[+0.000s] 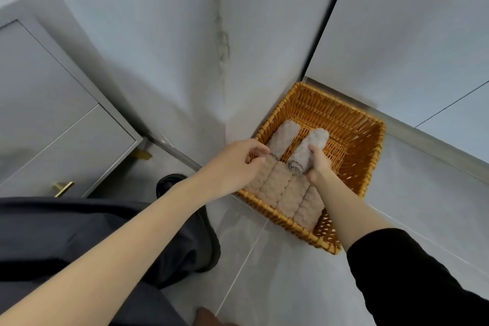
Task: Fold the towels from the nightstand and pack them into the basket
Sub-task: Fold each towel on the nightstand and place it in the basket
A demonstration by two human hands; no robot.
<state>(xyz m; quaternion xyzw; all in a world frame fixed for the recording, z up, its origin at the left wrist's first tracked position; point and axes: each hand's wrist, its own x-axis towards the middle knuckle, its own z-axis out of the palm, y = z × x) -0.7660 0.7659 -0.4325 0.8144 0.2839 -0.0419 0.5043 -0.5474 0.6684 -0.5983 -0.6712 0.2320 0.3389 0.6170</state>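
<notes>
Right of centre, the orange woven wicker basket (344, 111) holds a row of beige rolled towels (288, 193) — the left hand (235, 164) pinches its leftmost roll (258, 180), and the right hand (318, 164) grips a pale rolled towel (307, 149) above them.

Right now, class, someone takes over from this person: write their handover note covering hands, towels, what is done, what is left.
Left hand: fingers pinch the end of the leftmost roll.
Right hand: grips a grey rolled towel, tilted, over the wicker basket.
Done: row of four rolls along the basket's near side; fifth roll behind it.
Left: set the held towel beside the fifth roll. Nightstand top out of view, so remaining towels unknown.
</notes>
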